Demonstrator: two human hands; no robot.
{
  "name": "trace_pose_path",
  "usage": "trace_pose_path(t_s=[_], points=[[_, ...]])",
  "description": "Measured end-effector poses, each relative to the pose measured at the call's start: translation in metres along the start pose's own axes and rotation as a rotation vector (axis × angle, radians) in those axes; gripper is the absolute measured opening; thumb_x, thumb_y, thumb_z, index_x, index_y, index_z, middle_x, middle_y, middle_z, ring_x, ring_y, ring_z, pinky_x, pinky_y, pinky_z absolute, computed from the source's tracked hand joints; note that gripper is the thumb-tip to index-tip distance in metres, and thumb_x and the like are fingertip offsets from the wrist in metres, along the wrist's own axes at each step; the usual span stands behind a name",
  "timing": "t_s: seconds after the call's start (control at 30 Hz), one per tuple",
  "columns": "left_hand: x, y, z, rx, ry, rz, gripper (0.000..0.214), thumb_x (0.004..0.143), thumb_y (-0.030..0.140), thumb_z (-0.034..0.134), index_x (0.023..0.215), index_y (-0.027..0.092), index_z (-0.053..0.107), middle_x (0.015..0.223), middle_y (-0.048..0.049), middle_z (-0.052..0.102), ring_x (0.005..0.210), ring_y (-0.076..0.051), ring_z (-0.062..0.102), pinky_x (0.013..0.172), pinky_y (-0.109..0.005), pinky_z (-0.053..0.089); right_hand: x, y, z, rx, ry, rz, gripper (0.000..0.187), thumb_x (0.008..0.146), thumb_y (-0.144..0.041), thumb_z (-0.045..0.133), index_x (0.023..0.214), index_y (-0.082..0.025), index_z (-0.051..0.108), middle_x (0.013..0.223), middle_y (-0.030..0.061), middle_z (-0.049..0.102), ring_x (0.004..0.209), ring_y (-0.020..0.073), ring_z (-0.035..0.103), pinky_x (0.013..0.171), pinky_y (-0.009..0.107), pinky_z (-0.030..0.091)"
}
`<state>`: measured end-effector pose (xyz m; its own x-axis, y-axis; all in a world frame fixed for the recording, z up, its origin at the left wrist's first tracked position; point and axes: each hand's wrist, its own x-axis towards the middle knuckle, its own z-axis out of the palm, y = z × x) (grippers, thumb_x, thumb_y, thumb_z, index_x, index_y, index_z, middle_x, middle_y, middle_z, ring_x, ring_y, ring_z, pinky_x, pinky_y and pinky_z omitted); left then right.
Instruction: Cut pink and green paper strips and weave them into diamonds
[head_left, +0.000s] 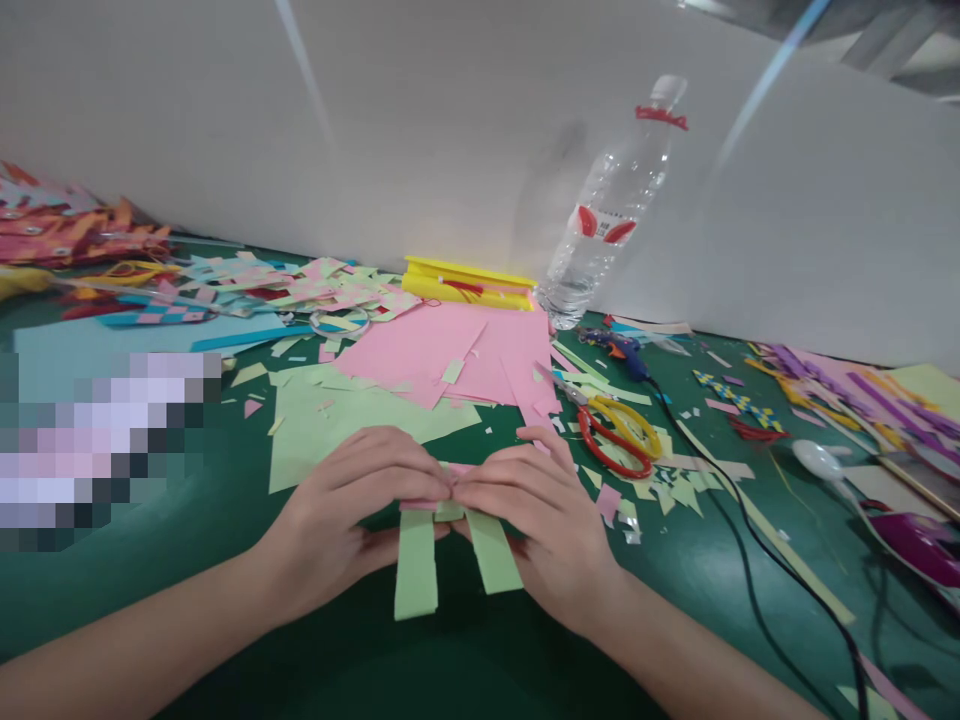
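Observation:
My left hand (360,490) and my right hand (529,500) meet low in the middle of the view, both closed on the same paper strips. Two light green paper strips (417,565) hang down toward me, one from beside each hand. Between the fingertips, pink paper (424,506) crosses the green, partly hidden by my fingers. Just beyond my hands lie a light green sheet (307,430) and pink sheets (420,340). Scissors with red and yellow handles (619,430) rest beyond my right hand, among green and pink scraps.
A clear plastic bottle (600,215) leans against the grey wall. A glue gun (626,350) lies near it, its black cord (739,490) running toward me on the right. Cut paper strips (322,285) pile up at the back left. A white spoon (817,460) lies right.

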<state>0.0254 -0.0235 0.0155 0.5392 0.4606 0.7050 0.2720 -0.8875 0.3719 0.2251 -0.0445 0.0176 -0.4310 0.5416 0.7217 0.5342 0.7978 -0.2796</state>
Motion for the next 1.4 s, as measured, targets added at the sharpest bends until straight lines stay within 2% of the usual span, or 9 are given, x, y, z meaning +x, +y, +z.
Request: trace_pose_path(t_s=[0.13, 0.27, 0.5, 0.8, 1.0, 1.4], points=[[-0.0012, -0.0006, 0.0001, -0.004, 0.000, 0.021, 0.014, 0.083, 0.018, 0.063, 0.096, 0.019, 0.058, 0.088, -0.0032, 0.067, 0.081, -0.016, 0.063, 0.083, -0.034, 0.048, -0.0007, 0.0001, 0.0001, 0.021, -0.013, 0.013, 0.018, 0.079, -0.011, 0.063, 0.093, -0.022, 0.063, 0.089, -0.0016, 0.073, 0.079, 0.0136, 0.065, 0.094, 0.040, 0.038], [-0.0031, -0.0006, -0.0008, 0.012, -0.001, 0.005, 0.014, 0.083, 0.020, 0.063, 0.096, 0.020, 0.058, 0.087, -0.0021, 0.067, 0.080, -0.015, 0.064, 0.086, -0.035, 0.047, -0.0003, 0.0000, -0.0018, 0.074, -0.025, 0.043, 0.020, 0.078, -0.021, 0.065, 0.098, -0.022, 0.061, 0.093, -0.0007, 0.073, 0.085, 0.0150, 0.065, 0.097, 0.041, 0.036], [-0.0081, -0.0032, -0.0033, 0.050, -0.060, -0.013, 0.020, 0.082, 0.018, 0.063, 0.099, 0.024, 0.056, 0.091, -0.0005, 0.069, 0.084, -0.015, 0.064, 0.093, -0.037, 0.043, 0.0016, -0.0010, -0.0034, 0.069, -0.014, 0.032, 0.014, 0.080, -0.018, 0.063, 0.092, -0.023, 0.063, 0.091, -0.0019, 0.073, 0.085, 0.0145, 0.065, 0.097, 0.042, 0.036], [-0.0073, -0.0009, -0.0025, 0.051, -0.061, -0.008, 0.018, 0.083, 0.015, 0.061, 0.097, 0.025, 0.055, 0.088, 0.0012, 0.069, 0.081, -0.013, 0.064, 0.094, -0.036, 0.041, 0.0023, -0.0024, -0.0038, 0.005, 0.006, -0.016, 0.012, 0.079, -0.015, 0.064, 0.088, -0.023, 0.063, 0.087, -0.0027, 0.074, 0.079, 0.0142, 0.064, 0.096, 0.041, 0.036], [-0.0061, 0.0006, -0.0022, 0.048, -0.074, 0.012, 0.014, 0.086, 0.013, 0.055, 0.095, 0.024, 0.056, 0.085, 0.0018, 0.069, 0.080, -0.013, 0.064, 0.094, -0.036, 0.040, 0.0033, -0.0042, -0.0033, -0.027, 0.014, -0.062, 0.019, 0.078, -0.005, 0.058, 0.083, -0.023, 0.062, 0.080, -0.0043, 0.073, 0.074, 0.0129, 0.063, 0.095, 0.041, 0.036], [-0.0049, 0.0022, -0.0023, 0.079, -0.078, 0.017, 0.018, 0.084, 0.011, 0.056, 0.092, 0.027, 0.056, 0.084, 0.0037, 0.070, 0.076, -0.012, 0.065, 0.093, -0.036, 0.041, -0.0015, -0.0022, -0.0043, -0.042, -0.027, -0.068, 0.021, 0.080, -0.006, 0.056, 0.088, -0.024, 0.062, 0.087, -0.0053, 0.073, 0.078, 0.0126, 0.064, 0.097, 0.041, 0.034]])
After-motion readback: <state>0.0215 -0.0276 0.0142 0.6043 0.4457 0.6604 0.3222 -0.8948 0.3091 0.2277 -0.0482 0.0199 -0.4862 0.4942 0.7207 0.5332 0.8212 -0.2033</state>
